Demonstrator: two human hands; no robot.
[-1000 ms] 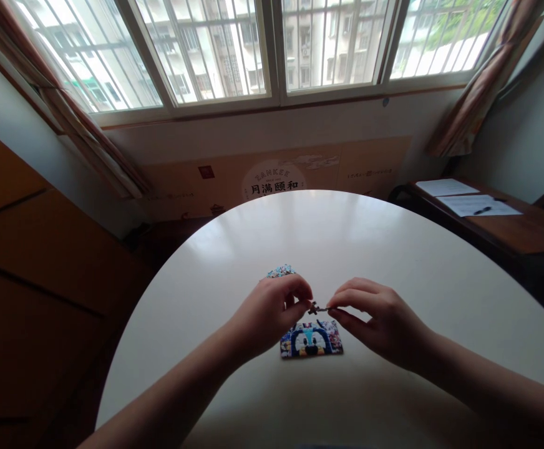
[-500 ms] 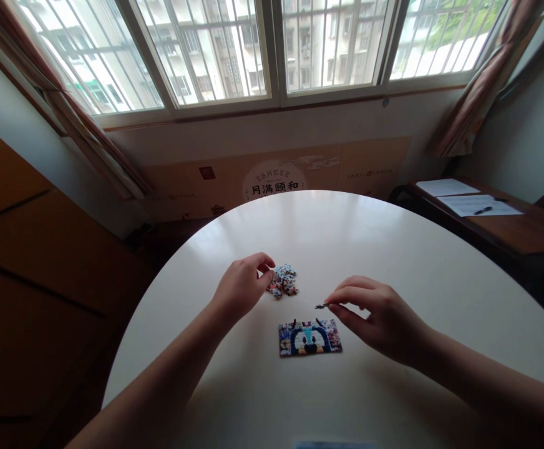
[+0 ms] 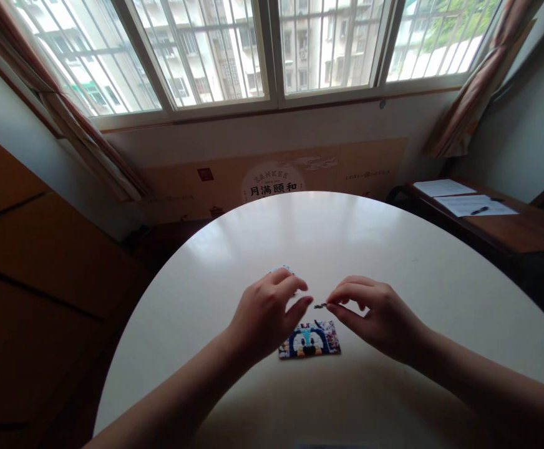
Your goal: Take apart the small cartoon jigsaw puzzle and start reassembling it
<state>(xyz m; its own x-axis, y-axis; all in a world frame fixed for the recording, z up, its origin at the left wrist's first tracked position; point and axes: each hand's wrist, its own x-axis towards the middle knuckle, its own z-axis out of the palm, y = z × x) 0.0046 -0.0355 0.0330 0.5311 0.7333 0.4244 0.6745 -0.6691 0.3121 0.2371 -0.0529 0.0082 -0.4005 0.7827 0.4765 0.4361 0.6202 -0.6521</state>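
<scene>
Below the centre of the frame, a small dark jigsaw piece [image 3: 320,305] is pinched by its right end between the thumb and fingertips of the right hand [image 3: 377,312], whose fingers are closed on it, and it is held up above the white round table [image 3: 360,249]. Just to its left, the left hand [image 3: 269,308] is held with thumb and forefinger parted by a moderate gap, and nothing is seen gripped between them. Below both hands, at the lower centre, a rectangular jigsaw section [image 3: 309,344] showing a blue and white cartoon face is laid flat on the table, its left edge partly covered by the left hand. A heap of loose jigsaw pieces [image 3: 284,270] is mostly hidden behind the left hand, with only pale blue bits glimpsed above the knuckles. At the right side of the frame, printed sheets [image 3: 475,202] are laid on a brown desk [image 3: 538,227]. The top of the frame is filled by barred windows [image 3: 197,56], flanked by a left curtain [image 3: 85,137] and a right curtain [image 3: 468,112], and a tan lettered panel [image 3: 225,178] is seen below them.
</scene>
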